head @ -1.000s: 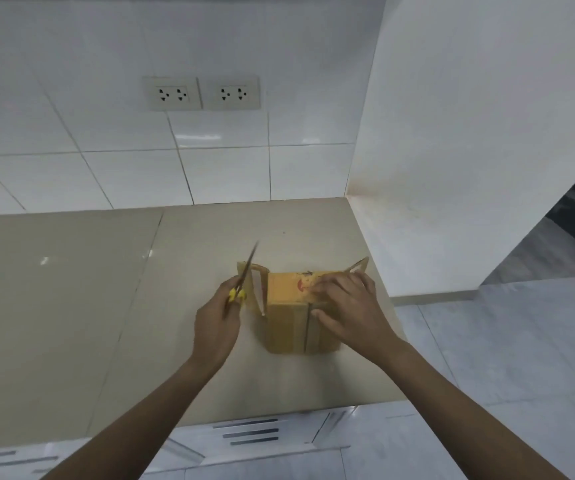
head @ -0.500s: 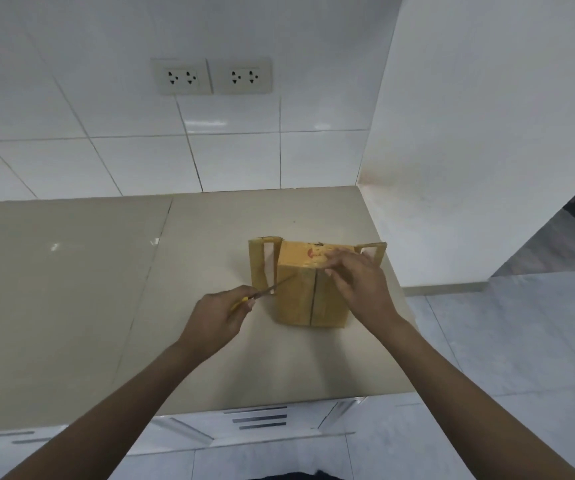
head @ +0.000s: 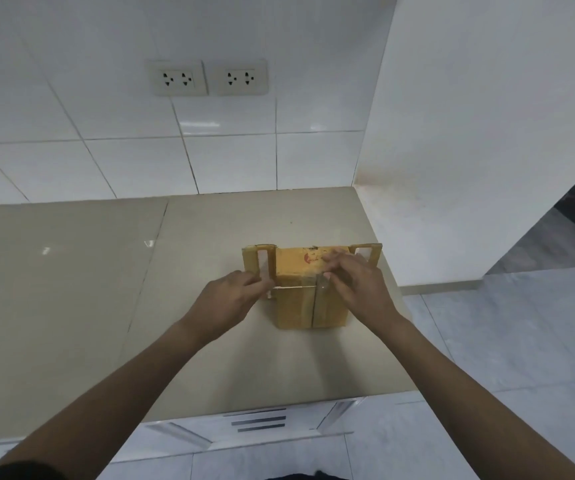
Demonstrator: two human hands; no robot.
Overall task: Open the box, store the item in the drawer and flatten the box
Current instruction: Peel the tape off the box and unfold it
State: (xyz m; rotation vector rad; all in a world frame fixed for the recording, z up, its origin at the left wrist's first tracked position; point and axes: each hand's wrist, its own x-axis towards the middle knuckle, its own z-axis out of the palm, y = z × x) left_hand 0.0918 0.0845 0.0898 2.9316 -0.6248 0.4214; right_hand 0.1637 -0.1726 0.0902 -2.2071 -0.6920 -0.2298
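A small yellow-brown cardboard box (head: 296, 306) stands on the beige countertop (head: 106, 289), near its right end. Two side flaps stick up at the box's left and right. A dark seam runs down the middle of its taped top. My left hand (head: 230, 299) is closed on a thin blade tool (head: 293, 287), whose blade lies across the box top and reaches the seam. My right hand (head: 355, 282) rests on the right half of the box and holds it down. What is inside the box is hidden.
A white tiled wall with two socket plates (head: 206, 77) rises behind the counter. A white side wall (head: 487, 133) stands to the right. Below the counter's front edge is a white drawer front (head: 258, 419) with dark slots. Grey floor tiles lie at the right.
My left hand has swung the blade down from pointing away behind the box's left flap to lying across the box top. My right hand has stayed on the box.
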